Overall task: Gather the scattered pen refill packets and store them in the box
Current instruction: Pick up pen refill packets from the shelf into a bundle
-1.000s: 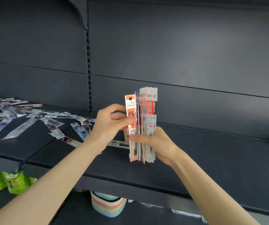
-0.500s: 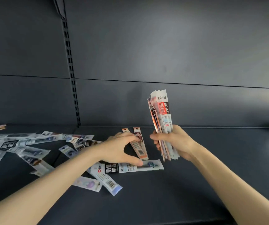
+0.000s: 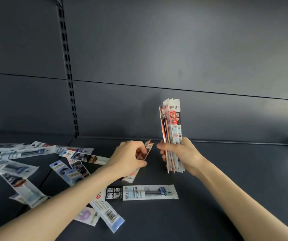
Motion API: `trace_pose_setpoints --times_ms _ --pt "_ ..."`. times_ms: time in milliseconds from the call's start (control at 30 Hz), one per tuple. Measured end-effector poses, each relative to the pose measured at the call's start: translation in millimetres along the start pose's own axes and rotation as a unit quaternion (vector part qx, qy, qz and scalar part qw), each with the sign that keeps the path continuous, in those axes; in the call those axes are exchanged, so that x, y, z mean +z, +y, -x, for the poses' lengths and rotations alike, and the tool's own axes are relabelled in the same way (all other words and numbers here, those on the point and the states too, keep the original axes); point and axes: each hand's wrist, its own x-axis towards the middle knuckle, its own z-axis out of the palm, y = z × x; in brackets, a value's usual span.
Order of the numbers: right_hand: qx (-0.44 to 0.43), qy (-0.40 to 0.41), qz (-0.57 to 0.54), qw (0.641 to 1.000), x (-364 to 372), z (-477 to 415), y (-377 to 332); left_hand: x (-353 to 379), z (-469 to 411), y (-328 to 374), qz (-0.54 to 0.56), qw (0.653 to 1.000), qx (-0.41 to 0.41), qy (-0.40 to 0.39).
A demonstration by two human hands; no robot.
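My right hand (image 3: 183, 154) grips an upright stack of pen refill packets (image 3: 171, 126) above the dark shelf (image 3: 226, 180). Just to its left, my left hand (image 3: 128, 158) pinches a narrow orange-edged packet (image 3: 148, 147) lifted at a slant off the shelf. A long white packet with black lettering (image 3: 139, 193) lies flat in front of both hands. Several more packets (image 3: 26, 164) lie scattered over the left part of the shelf. No box is in view.
The shelf's dark back panel (image 3: 174, 58) rises close behind the hands, with a slotted upright (image 3: 68, 70) at the left. The shelf surface to the right of my right arm holds no packets.
My left hand has closed on the orange-edged packet and raised it off the shelf. The view has come closer to the shelf. The stack in my right hand stays upright.
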Motion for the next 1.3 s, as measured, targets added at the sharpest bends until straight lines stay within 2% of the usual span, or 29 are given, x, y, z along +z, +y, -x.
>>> trace_pose_setpoints --times_ms 200,267,333,400,467,500,600,700,800,967,1100,1300 --pt "0.001 -0.014 -0.053 0.999 1 -1 6 -2 -6 2 0.052 0.996 -0.051 0.058" --pt "-0.001 -0.013 -0.091 0.996 4 0 8 -7 -7 3 0.122 0.985 -0.080 0.092" --pt "-0.008 -0.019 -0.125 0.992 8 2 9 -14 -7 5 0.266 0.951 -0.103 0.117" --pt "-0.020 -0.041 -0.149 0.988 13 3 8 -21 -3 11 0.417 0.897 -0.094 0.111" --pt "-0.045 -0.070 -0.156 0.984 19 3 5 -25 1 18 0.501 0.856 -0.076 0.097" --pt "-0.058 -0.079 -0.152 0.984 22 2 3 -26 2 20 0.516 0.849 -0.066 0.092" --pt "-0.081 -0.083 -0.141 0.983 29 0 -1 -27 5 24 0.511 0.854 -0.042 0.090" --pt "-0.098 -0.076 -0.124 0.984 35 -1 -2 -30 7 23 0.475 0.875 -0.028 0.085" --pt "-0.108 -0.056 -0.094 0.988 35 -3 -6 -37 4 27 0.435 0.894 -0.005 0.112" --pt "-0.120 -0.045 -0.013 0.992 32 -6 -9 -52 -16 52 0.481 0.877 0.010 0.008" --pt "-0.113 -0.075 0.018 0.991 36 -2 0 -43 -20 58 0.443 0.897 0.000 0.005" --pt "-0.139 -0.061 0.014 0.988 37 0 1 -36 -19 54 0.403 0.914 0.038 -0.021"
